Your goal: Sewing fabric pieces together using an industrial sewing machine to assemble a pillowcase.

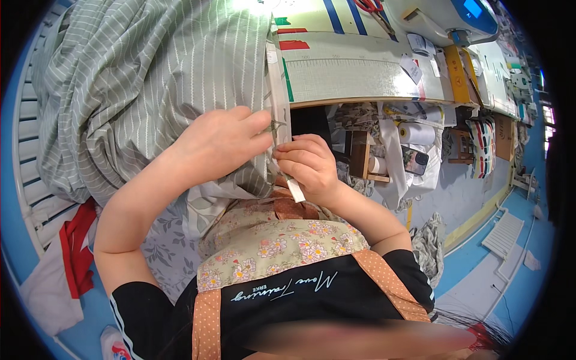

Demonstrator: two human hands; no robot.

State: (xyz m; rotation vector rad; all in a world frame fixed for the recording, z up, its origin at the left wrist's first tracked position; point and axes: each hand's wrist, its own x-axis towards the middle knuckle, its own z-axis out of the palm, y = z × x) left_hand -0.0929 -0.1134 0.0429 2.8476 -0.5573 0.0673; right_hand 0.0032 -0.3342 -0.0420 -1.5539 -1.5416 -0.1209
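A large grey-green fabric with white stripes spreads across the left of the table and hangs down toward my lap. Along its right edge runs a narrow white strip, whose loose end dangles below my hands. My left hand is closed on the fabric's edge, its fingertips partly hidden from this angle. Close beside it, my right hand pinches the white strip between thumb and fingers. A patch of leaf-patterned cloth shows between the two hands.
The white worktable with a printed ruler scale lies ahead, its front edge just beyond my right hand. Red-handled scissors rest at the back, near a white machine head. Under the table are a thread cone and a phone.
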